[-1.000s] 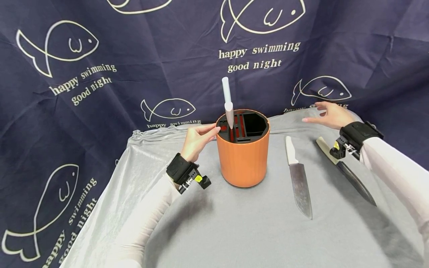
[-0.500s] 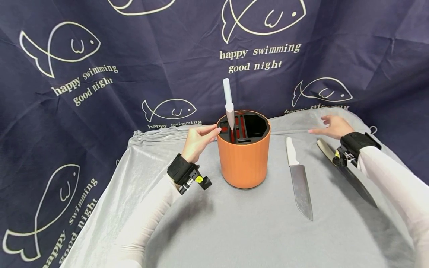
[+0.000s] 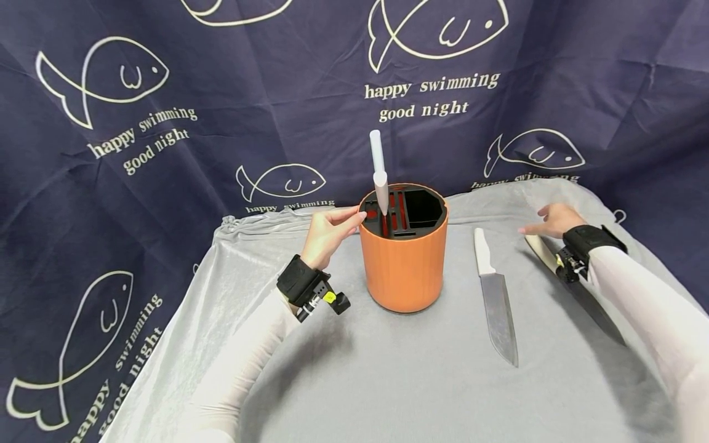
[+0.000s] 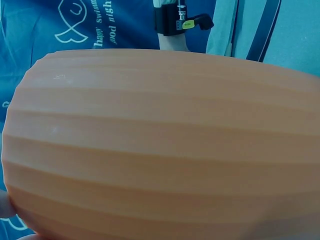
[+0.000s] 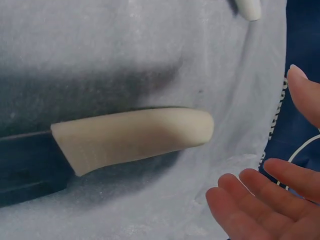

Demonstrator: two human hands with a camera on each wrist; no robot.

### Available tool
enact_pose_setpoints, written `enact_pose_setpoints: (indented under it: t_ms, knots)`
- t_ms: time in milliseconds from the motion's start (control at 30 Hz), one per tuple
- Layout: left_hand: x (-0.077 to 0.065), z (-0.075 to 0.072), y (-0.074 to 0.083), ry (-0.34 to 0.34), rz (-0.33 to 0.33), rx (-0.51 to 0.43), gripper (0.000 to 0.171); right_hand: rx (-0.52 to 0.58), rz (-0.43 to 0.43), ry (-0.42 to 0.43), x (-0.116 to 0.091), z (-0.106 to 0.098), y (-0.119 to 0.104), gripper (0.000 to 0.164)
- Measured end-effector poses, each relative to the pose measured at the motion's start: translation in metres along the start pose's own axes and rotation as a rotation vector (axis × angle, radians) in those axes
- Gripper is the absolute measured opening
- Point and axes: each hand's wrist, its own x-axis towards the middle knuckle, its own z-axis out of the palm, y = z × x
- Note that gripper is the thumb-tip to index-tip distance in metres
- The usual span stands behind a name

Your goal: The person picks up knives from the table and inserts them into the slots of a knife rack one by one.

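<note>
My left hand (image 3: 324, 237) pinches the left rim of an orange round knife block (image 3: 403, 274) with a black slotted top. In the left wrist view its ribbed wall (image 4: 160, 135) fills most of the picture, with fingertips (image 4: 6, 205) at the left edge. A white-handled knife (image 3: 378, 154) stands upright in one slot, blade down. My right hand (image 3: 556, 221), fingers spread and holding nothing, hovers by the handle end of the rightmost knife (image 3: 598, 317). The right wrist view shows that cream handle (image 5: 132, 137) lying on the cloth, the fingers (image 5: 257, 205) beyond its end.
Between the block and the rightmost knife lies another white-handled knife (image 3: 498, 314), its blade toward me. Grey cloth (image 3: 410, 381) covers the table. A dark blue curtain (image 3: 310, 74) printed with fish hangs right behind it.
My right hand has come down and slightly toward me, closer to the rightmost knife's handle. The left hand stays at the block's rim.
</note>
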Motion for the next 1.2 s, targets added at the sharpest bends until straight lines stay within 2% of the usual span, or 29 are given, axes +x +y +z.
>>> enact_pose_setpoints:
  t_ms: [167,300,600,767,1200]
  knots:
    - [-0.001,-0.001,0.001,-0.003,-0.009,0.001,0.034,0.026,0.030,-0.037,0.002,0.005,0.004,0.070]
    - [-0.001,-0.002,0.001,-0.002,-0.020,0.000,0.034,0.020,0.020,-0.063,0.004,0.010,0.005,0.066]
    - [-0.001,-0.004,0.000,0.008,-0.022,-0.017,0.033,-0.029,0.072,-0.068,0.009,0.021,0.003,0.040]
    - [0.000,-0.005,0.000,0.004,-0.015,-0.027,0.034,-0.081,0.122,-0.062,0.013,0.023,0.001,0.041]
    - [0.001,-0.004,0.002,-0.016,-0.005,-0.026,0.033,-0.094,0.186,-0.029,0.018,0.026,0.004,0.040]
